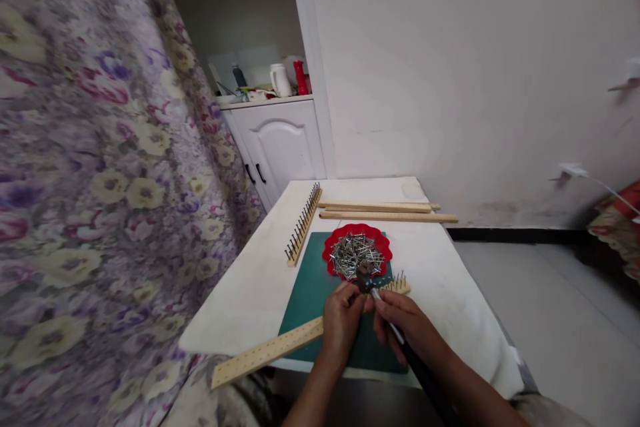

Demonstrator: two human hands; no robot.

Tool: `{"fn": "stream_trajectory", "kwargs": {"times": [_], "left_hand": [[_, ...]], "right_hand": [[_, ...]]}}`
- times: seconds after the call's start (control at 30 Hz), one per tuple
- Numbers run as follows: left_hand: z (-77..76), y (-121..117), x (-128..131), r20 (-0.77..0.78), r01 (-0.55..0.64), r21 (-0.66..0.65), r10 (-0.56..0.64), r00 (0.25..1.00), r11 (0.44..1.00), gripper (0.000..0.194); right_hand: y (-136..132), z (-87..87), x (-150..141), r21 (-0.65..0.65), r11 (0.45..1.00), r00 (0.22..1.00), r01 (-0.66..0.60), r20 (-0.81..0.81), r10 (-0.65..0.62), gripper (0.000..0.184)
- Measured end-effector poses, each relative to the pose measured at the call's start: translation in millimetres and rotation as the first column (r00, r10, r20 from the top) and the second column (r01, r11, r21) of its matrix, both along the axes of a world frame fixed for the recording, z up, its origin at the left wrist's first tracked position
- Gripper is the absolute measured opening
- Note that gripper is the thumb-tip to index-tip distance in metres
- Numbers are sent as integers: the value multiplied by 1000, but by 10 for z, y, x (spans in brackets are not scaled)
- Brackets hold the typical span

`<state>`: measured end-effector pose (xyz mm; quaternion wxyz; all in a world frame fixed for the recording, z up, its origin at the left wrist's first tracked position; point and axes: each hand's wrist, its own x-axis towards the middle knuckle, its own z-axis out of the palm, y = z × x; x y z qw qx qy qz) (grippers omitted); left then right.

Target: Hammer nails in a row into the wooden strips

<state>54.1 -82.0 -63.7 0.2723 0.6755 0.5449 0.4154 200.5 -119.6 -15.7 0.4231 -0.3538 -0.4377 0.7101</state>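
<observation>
My right hand is closed around a hammer close to its head, and the dark grip slants back toward my right forearm. The dark hammer head overlaps the near rim of a red scalloped dish full of loose nails. Close beside it, my left hand is closed with its fingertips pinched together; what is between them is too small to make out. Beneath my hands runs a wooden strip with rows of small holes. At its far right end several nails stand upright.
Another wooden strip bristling with upright nails lies at the table's left. Bare wooden strips lie across the back. A green mat covers part of the white tabletop. A flowered curtain hangs at the left.
</observation>
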Motion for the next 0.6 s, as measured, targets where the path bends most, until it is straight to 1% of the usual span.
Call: {"fn": "stream_trajectory", "kwargs": {"times": [0.2,0.3,0.47,0.6], "left_hand": [[38,-9,5,-11,-6,10,6,1000,1000,16],[34,-12,5,-26,-14,-2,14,1000,1000,16],[15,-17,3,-21,0,11,0,1000,1000,14],[24,-21,8,-10,-16,15,16,1000,1000,12]], "right_hand": [[7,-7,4,0,1000,1000,-2,-1,2,33],[8,24,27,-1,1000,1000,-5,9,5,33],[1,113,142,7,998,998,65,-8,-65,35],[2,135,216,32,997,996,75,-48,-73,33]]}}
